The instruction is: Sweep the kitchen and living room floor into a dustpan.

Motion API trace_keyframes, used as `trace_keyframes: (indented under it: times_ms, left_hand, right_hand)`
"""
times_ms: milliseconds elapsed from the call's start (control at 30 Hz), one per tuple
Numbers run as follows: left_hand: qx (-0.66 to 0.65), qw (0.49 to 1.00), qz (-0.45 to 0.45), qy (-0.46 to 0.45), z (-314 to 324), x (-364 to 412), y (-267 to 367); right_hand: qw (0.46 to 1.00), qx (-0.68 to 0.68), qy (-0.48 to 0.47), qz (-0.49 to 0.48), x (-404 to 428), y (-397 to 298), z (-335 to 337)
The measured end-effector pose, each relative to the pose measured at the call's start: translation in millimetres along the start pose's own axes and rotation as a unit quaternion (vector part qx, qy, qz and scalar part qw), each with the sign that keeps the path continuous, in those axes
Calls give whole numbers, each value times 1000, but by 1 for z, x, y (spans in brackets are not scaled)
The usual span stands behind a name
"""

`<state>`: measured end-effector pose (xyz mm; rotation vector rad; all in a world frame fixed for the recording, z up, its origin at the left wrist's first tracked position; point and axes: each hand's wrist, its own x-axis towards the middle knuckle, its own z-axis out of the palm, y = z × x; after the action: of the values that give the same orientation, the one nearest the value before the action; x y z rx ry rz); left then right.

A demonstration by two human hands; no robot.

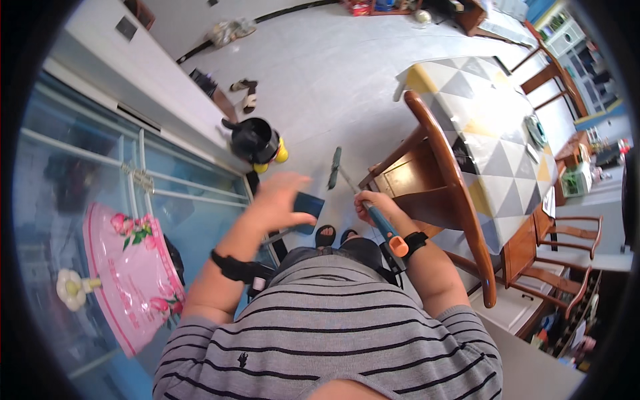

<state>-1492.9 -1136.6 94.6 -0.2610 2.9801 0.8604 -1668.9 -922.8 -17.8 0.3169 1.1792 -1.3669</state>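
My right hand (372,206) is closed around the pole of a broom (382,223). The pole has a teal grip with an orange end cap pointing up toward me. Its dark green bristle head (335,167) is down by the tiled floor. My left hand (282,200), blurred, is raised with the thumb apart from the fingers, and I see nothing inside it. Below that hand, partly covered by it, is a dark blue dustpan (309,207), with part of a thin handle showing near the glass door's edge.
To the right, a wooden chair (450,200) stands against a table with a triangle-patterned cloth (500,110). A black bin (254,139) and sandals (249,102) are by the left wall. A pink floral bag (132,280) hangs at the sliding glass door (85,165).
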Motion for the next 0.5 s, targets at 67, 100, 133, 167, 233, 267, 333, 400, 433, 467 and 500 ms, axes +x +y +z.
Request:
trace_keyframes:
  times_ms: [67,100,133,167,233,267,333,400,433,467,500]
  left_hand:
    - [45,990,-132,-18,-28,-44,-27]
    - [51,979,-194,-35,-36,-63,-34]
    - [48,976,-209,-35,-38,-78,-37]
    - [60,956,-275,-81,-38,-92,-39]
    - [68,925,-350,-131,-29,-116,-39]
    - [77,916,-357,-166,-20,-123,-40]
    - [84,904,-366,-206,-1,-135,-46]
    - [136,907,-345,-201,19,-145,-55]
    - [134,907,-345,-203,29,-145,-62]
    - [130,917,-331,-181,39,-146,-67]
    - [126,927,-317,-158,48,-147,-71]
  right_hand:
    - [1000,6,9,24,4,-1,-5]
    - [997,35,49,41,6,-1,-7]
    - [994,79,35,68,6,0,-12]
    - [994,57,59,74,8,2,-13]
    - [987,-68,95,110,11,7,-20]
    - [987,-74,91,109,14,9,-24]
    - [987,-111,65,100,19,15,-34]
    - [984,-142,64,89,22,23,-46]
    - [982,-155,60,91,22,28,-53]
    - [980,-169,54,94,21,32,-60]
    - [979,-168,54,97,20,38,-67]
